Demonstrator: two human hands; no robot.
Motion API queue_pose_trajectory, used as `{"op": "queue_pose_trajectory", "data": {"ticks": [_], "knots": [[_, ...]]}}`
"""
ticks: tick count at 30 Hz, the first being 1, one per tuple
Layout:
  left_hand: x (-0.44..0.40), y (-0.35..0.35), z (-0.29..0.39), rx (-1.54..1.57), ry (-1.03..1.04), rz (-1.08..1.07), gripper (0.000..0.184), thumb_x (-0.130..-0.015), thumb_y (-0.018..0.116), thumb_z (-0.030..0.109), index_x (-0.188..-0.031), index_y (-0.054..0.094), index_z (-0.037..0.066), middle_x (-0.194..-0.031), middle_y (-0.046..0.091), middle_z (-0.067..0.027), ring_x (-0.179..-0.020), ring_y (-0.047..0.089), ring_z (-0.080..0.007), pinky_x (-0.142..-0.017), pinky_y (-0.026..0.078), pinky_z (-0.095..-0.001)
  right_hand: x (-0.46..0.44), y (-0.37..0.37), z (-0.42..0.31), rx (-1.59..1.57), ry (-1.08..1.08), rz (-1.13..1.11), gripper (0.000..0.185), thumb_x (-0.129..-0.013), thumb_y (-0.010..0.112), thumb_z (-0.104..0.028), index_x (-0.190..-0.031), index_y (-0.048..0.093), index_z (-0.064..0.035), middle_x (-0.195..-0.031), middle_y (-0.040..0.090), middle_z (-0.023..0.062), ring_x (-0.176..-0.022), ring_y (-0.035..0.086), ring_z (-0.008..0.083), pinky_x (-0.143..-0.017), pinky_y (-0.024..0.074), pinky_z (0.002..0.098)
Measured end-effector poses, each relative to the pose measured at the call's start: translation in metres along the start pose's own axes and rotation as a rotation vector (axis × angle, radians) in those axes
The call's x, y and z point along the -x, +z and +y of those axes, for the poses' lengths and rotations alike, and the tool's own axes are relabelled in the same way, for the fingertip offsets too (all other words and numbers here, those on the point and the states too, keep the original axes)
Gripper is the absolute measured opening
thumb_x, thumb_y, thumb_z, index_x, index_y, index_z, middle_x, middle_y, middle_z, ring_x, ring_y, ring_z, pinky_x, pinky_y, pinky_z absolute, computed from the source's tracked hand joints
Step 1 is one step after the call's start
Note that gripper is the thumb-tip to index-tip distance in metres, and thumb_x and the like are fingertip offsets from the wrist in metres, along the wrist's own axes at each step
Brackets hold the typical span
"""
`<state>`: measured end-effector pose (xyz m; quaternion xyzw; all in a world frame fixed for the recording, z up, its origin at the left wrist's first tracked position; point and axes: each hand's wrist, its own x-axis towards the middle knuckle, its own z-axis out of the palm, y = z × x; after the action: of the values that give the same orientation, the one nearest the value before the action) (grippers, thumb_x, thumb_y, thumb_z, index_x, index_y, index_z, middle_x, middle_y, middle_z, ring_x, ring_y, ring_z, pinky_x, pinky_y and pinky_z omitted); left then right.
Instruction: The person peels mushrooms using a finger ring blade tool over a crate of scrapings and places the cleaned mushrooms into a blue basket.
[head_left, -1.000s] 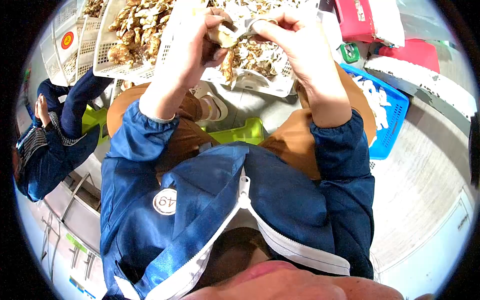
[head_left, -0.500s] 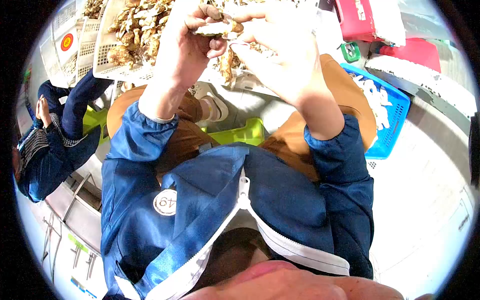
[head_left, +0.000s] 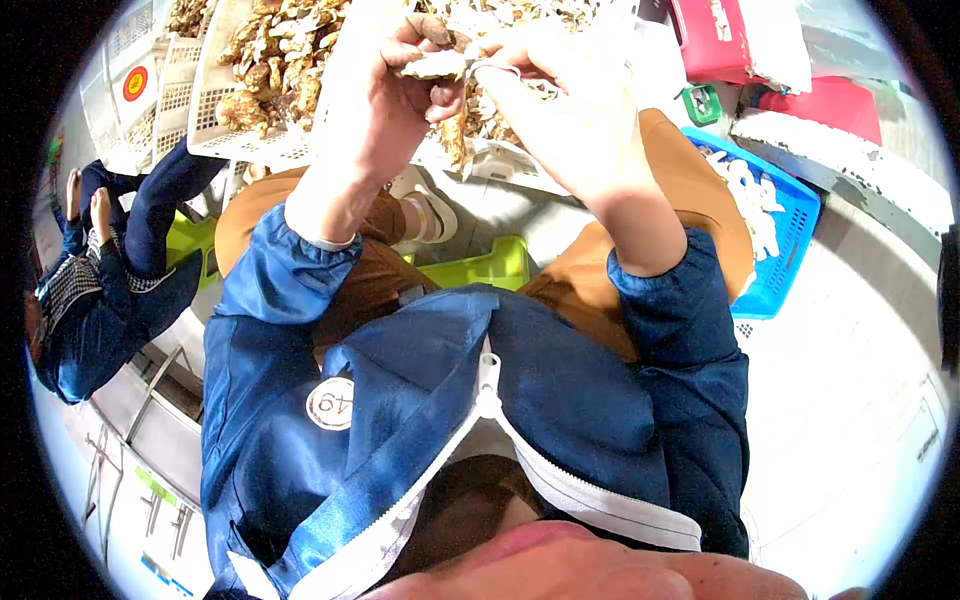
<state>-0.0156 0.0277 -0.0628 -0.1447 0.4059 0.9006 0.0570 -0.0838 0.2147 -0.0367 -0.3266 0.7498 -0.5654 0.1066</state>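
Observation:
Raised before me, my left hand [head_left: 400, 85] is closed around a pale, dirt-marked mushroom [head_left: 436, 66], with soiled fingertips. My right hand [head_left: 555, 90] meets it from the other side, its thumb and fingers pinched close to the mushroom's end. A thin pale strip or edge shows at the right fingertips; glare hides whether it is a peel or a small blade. Below both hands lies a heap of brown and white mushrooms [head_left: 455, 135]. To the left, a white perforated crate [head_left: 212, 110] holds more brown mushrooms [head_left: 285, 60].
A blue basket [head_left: 795, 235] with white pieces [head_left: 750, 200] stands beside my right leg. Red containers [head_left: 712, 40] and a small green object [head_left: 701, 104] are at upper right. A green stool [head_left: 480, 265] shows between my legs. Another person [head_left: 110, 280] sits at left.
Both my hands have shifted slightly, with the mushroom moving a little right and down. The right fingers have drawn closer over its end. The other person's hands have moved apart.

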Motion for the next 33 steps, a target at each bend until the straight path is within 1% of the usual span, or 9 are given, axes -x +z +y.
{"op": "queue_pose_trajectory", "data": {"ticks": [4,5,8,12,17,21,25,28,33], "knots": [[-0.002,-0.006,0.001,-0.024,0.051,-0.048,0.028,-0.09,0.044,0.023,-0.112,0.054,0.008,-0.104,0.059,-0.0055,-0.083,0.054,-0.0146,-0.063,0.04,-0.0265,0.0,0.001,0.002,-0.3,0.173,0.014,0.013,-0.085,0.07,-0.012,-0.088,0.065,-0.0011,-0.089,0.071,0.01,-0.079,0.069,0.0218,-0.073,0.0532,0.0322],[-0.002,-0.005,0.001,-0.046,0.068,-0.03,0.028,-0.089,0.044,0.022,-0.112,0.053,0.008,-0.105,0.059,-0.0056,-0.084,0.055,-0.0147,-0.065,0.041,-0.0266,-0.001,0.003,0.009,-0.347,0.113,0.009,0.014,-0.085,0.071,-0.013,-0.088,0.065,-0.001,-0.09,0.071,0.0087,-0.079,0.067,0.0176,-0.074,0.0528,0.0305],[-0.001,0.0,0.001,-0.098,0.109,0.013,0.029,-0.089,0.045,0.021,-0.114,0.052,0.008,-0.109,0.059,-0.0058,-0.089,0.056,-0.015,-0.068,0.043,-0.0272,-0.002,0.002,0.008,-0.193,-0.049,-0.007,0.012,-0.085,0.071,-0.012,-0.088,0.065,-0.0014,-0.092,0.071,0.0091,-0.08,0.067,0.017,-0.075,0.0524,0.0299],[0.002,-0.001,-0.001,-0.131,0.13,0.033,0.032,-0.088,0.044,0.019,-0.117,0.051,0.009,-0.115,0.06,-0.0062,-0.099,0.057,-0.0151,-0.075,0.047,-0.0295,-0.001,-0.002,-0.001,-0.129,0.063,-0.017,0.015,-0.085,0.07,-0.013,-0.086,0.062,-0.0007,-0.084,0.067,0.0099,-0.074,0.064,0.0187,-0.071,0.0517,0.0326],[0.005,0.003,0.003,-0.247,0.134,0.055,0.036,-0.086,0.044,0.017,-0.121,0.049,0.01,-0.124,0.058,-0.0073,-0.113,0.057,-0.0164,-0.092,0.052,-0.0367,-0.001,-0.003,0.002,-0.143,0.031,0.054,0.013,-0.084,0.069,-0.011,-0.086,0.061,-0.0012,-0.079,0.064,0.0105,-0.072,0.064,0.0204,-0.07,0.0517,0.0334],[0.004,0.002,0.001,-0.271,0.189,0.097,0.039,-0.085,0.045,0.016,-0.123,0.047,0.008,-0.125,0.057,-0.0095,-0.113,0.057,-0.0183,-0.091,0.052,-0.0356,0.0,-0.003,0.002,-0.214,0.114,0.05,0.013,-0.083,0.069,-0.011,-0.087,0.061,-0.0011,-0.081,0.065,0.0113,-0.075,0.066,0.0214,-0.071,0.0519,0.0336],[0.0,-0.005,-0.002,-0.403,0.295,0.029,0.044,-0.081,0.046,0.013,-0.124,0.045,0.005,-0.125,0.056,-0.0127,-0.114,0.057,-0.0212,-0.091,0.049,-0.0323,-0.003,-0.004,0.009,-0.071,-0.164,0.021,0.014,-0.081,0.069,-0.011,-0.088,0.062,-0.001,-0.089,0.066,0.0128,-0.08,0.067,0.0261,-0.072,0.0519,0.0338],[0.004,0.011,-0.002,-0.52,0.377,0.013,0.046,-0.078,0.044,0.008,-0.124,0.044,0.002,-0.125,0.054,-0.015,-0.114,0.056,-0.0232,-0.094,0.046,-0.0315,-0.002,-0.009,0.001,0.017,-0.118,-0.018,0.008,-0.084,0.071,-0.005,-0.086,0.065,-0.0003,-0.105,0.071,0.0105,-0.088,0.068,0.0179,-0.081,0.0525,0.03],[0.005,0.005,-0.004,-0.569,0.366,0.007,0.047,-0.076,0.042,0.004,-0.123,0.044,-0.001,-0.125,0.054,-0.0161,-0.12,0.052,-0.0244,-0.094,0.046,-0.0314,-0.001,-0.002,-0.003,0.176,-0.149,0.041,0.008,-0.084,0.069,-0.006,-0.091,0.066,-0.0017,-0.094,0.07,0.0095,-0.083,0.067,0.0214,-0.077,0.0523,0.0303]]}}
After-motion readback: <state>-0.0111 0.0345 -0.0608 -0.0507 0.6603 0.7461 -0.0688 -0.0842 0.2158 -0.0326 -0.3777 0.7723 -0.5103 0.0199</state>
